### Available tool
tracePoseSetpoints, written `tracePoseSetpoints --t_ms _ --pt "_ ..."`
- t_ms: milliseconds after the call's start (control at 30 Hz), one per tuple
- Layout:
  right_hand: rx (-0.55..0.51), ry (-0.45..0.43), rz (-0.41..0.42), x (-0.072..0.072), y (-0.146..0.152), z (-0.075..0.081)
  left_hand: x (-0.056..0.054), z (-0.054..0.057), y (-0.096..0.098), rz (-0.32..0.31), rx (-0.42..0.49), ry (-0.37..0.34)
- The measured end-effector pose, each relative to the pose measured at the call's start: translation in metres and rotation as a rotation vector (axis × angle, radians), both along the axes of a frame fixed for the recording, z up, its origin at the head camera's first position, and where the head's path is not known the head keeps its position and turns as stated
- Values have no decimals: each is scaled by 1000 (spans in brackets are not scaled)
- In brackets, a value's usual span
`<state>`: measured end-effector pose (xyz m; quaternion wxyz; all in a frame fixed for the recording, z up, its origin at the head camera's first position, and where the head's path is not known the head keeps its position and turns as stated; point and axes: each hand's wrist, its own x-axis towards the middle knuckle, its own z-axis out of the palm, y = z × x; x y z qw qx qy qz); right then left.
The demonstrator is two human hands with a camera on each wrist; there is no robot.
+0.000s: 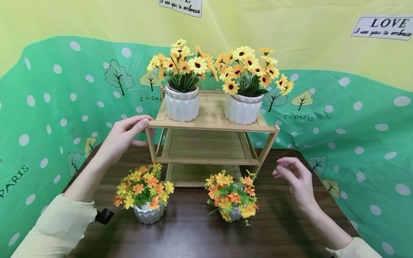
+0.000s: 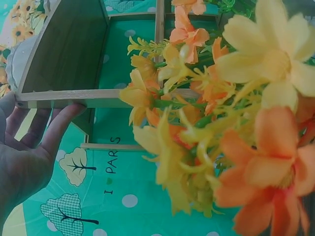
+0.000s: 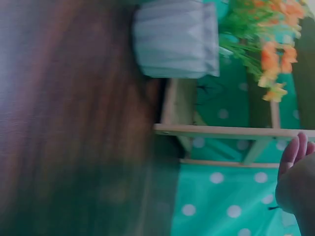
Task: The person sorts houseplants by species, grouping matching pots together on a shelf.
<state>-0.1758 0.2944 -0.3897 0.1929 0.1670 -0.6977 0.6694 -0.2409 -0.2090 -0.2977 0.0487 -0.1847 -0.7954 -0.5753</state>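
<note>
A three-tier wooden shelf (image 1: pixel 213 124) stands on the table. My left hand (image 1: pixel 127 134) grips its top left front corner, thumb on the upper board and other fingers around the side, as the left wrist view also shows. Off the shelf's right side hovers my right hand (image 1: pixel 297 179), fingers loosely bent and holding nothing. Two white pots of yellow daisies, one on the left (image 1: pixel 182 104) and one on the right (image 1: pixel 244 109), sit on the top tier. In front of the shelf stand two smaller white pots with orange and yellow flowers, left (image 1: pixel 149 214) and right (image 1: pixel 235 214).
The dark wooden table (image 1: pixel 193 236) reaches back under the shelf. Behind and at both sides hangs a green and yellow cloth (image 1: pixel 355 125) with dots and trees. A small black object (image 1: pixel 104 216) shows by the left sleeve.
</note>
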Motion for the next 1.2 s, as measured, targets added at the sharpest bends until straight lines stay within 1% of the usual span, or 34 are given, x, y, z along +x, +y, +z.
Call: tracePoseSetpoints --t_ms 133,200,267,367,467,633,700,833,1000,1100,1200 --pt "174 -75 -45 6 0 -18 -1 -1 0 -1 6 0" --pt "237 -118 -33 9 0 -28 0 -1 -1 0 8 1" --pt "261 -149 18 10 -1 -36 0 -1 0 -1 12 2" --pt "266 -177 133 11 -3 -47 0 -2 -1 -1 18 5" --pt "304 -213 176 13 -8 -57 0 -2 -1 0 24 8" --pt "402 -304 120 21 -18 -72 0 -2 -1 0 25 4" --pt "400 -349 123 23 -21 -77 0 -2 0 -1 22 4" --pt "339 -427 147 28 -25 -82 0 -2 1 -1 22 7" --pt "291 -457 163 30 -29 -87 1 -1 0 -2 28 10" --pt "265 -490 149 30 -33 -91 1 -1 1 0 29 8" --pt "232 -518 102 31 -40 -96 1 -2 1 0 30 7"
